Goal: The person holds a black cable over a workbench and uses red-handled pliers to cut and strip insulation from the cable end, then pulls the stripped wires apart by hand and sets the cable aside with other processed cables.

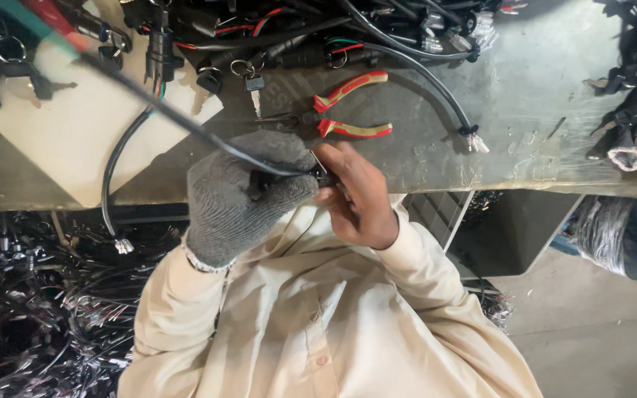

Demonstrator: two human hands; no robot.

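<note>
Head view, looking down. Left hand [241, 195] wears a grey knit glove, its grip clamped on a black cable [186, 121] — the cable runs from the fist up and left across the worktop [540, 96] toward the top-left corner. Right hand [355, 195] bare, fingers pinched together on a small black part [321, 175] at the cable's end, just beside the gloved thumb; the two hands touch. What exactly the part is, cannot tell — too small and half hidden. Both hands sit at the near edge of the worktop, over the person's cream shirt [318, 317]. Just beyond the hands lie pliers [348, 110] with red-and-yellow handles, handles spread, flat on the worktop. Farther back, a tangle of black wiring with keys [252, 81] on rings. A second black cable [436, 85] curves right and ends in a white plug [477, 141]. A pale board [68, 133] lies at left, under another looped cable. Below the worktop at left, a heap of dark wire [38, 309] on the floor.
</note>
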